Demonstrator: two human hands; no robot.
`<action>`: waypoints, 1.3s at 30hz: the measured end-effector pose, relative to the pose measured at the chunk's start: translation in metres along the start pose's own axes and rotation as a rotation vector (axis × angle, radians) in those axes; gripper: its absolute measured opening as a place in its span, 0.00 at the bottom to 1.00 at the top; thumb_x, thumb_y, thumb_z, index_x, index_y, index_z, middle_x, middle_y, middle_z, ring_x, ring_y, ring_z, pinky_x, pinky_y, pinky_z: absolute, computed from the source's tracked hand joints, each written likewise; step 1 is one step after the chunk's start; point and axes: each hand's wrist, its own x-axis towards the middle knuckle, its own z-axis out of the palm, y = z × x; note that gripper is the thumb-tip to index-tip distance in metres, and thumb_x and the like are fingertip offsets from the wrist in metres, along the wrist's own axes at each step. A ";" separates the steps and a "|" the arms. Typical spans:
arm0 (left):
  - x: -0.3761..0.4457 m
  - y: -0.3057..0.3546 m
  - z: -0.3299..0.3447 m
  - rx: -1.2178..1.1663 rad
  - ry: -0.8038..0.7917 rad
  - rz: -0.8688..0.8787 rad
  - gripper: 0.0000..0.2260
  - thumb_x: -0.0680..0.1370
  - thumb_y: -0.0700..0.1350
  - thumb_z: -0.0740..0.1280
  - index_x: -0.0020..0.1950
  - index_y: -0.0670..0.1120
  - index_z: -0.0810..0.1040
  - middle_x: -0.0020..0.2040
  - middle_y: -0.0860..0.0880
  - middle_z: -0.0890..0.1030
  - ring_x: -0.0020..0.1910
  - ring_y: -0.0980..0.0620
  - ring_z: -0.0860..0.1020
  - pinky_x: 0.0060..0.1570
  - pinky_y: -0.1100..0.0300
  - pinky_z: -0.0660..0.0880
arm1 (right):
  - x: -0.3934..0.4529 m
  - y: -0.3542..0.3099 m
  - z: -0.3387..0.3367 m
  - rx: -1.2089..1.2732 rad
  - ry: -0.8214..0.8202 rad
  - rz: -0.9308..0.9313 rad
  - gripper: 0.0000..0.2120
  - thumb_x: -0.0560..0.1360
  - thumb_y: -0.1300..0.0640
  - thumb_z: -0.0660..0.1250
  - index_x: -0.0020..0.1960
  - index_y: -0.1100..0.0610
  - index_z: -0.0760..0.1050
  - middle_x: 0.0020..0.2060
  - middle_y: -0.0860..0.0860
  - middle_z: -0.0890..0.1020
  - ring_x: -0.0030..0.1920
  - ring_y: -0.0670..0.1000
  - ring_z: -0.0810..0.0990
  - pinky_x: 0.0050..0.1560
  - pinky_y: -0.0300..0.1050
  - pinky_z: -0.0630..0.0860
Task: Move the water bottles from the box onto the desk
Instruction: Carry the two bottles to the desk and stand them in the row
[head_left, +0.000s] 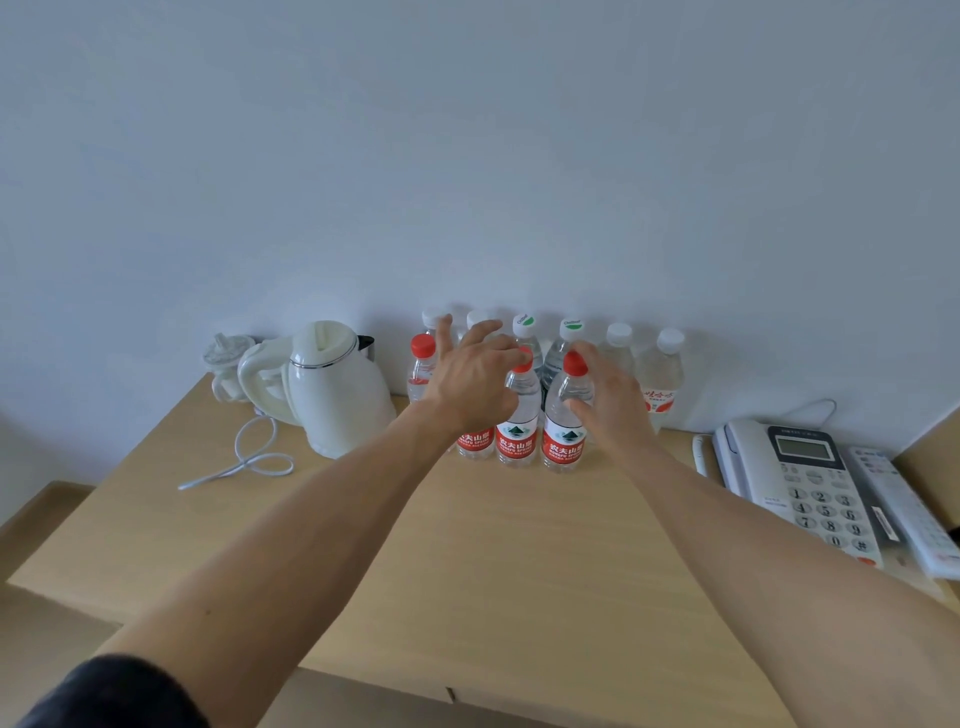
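- Head view: a light wooden desk (467, 561) fills the lower half, its far edge against a pale wall (467, 130).
- The water bottles (519, 415) stand upright in a cluster at the back of the desk, at about 12 o'clock from the person, in two rough rows.
- The front row has red-capped bottles with red labels. One red-capped bottle (567, 415) is at the right of this row, another (519, 421) is just beside it to the left, and a third (422, 371) stands at the left end, at about 11 o'clock.
- The back row, against the wall, has white-capped bottles; two caps carry a green mark (525, 323), and a white-capped bottle (661, 379) with a red-and-white label stands at the right end.
- The left hand (470, 379) reaches over the left part of the cluster, fingers spread and fairly straight, gripping nothing visible.
- The right hand (613, 400) is at the right side of the right-hand front bottle, fingers loosely extended beside it; I cannot tell whether they touch it.
- A white electric kettle (332, 389) sits at 10 o'clock, its cord (249, 457) looped on the desk, with a small white lidded cup (226, 358) behind it.
- A white desk telephone (800, 483) lies at 2 o'clock, with a remote control (904, 514) just beside it.
- A dark sleeve (104, 696) shows at the lower left.
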 end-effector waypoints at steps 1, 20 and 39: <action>0.000 0.000 0.000 0.001 0.000 -0.001 0.22 0.75 0.46 0.67 0.70 0.56 0.77 0.72 0.57 0.74 0.79 0.51 0.59 0.75 0.33 0.44 | 0.000 0.001 0.000 0.002 0.000 -0.008 0.29 0.69 0.66 0.76 0.66 0.53 0.70 0.50 0.47 0.75 0.48 0.46 0.70 0.48 0.41 0.68; -0.003 0.001 -0.001 -0.006 -0.032 -0.018 0.26 0.75 0.43 0.67 0.73 0.56 0.73 0.73 0.58 0.72 0.79 0.52 0.58 0.75 0.33 0.44 | -0.001 0.000 0.000 -0.001 -0.004 -0.042 0.31 0.68 0.62 0.78 0.66 0.51 0.68 0.47 0.42 0.71 0.46 0.42 0.68 0.46 0.41 0.68; -0.008 -0.007 0.001 0.073 -0.046 -0.031 0.32 0.74 0.59 0.69 0.76 0.58 0.65 0.71 0.53 0.70 0.74 0.47 0.63 0.72 0.32 0.53 | 0.006 -0.008 -0.054 -0.379 -0.340 -0.039 0.42 0.69 0.49 0.75 0.79 0.44 0.59 0.73 0.49 0.68 0.72 0.55 0.66 0.65 0.55 0.71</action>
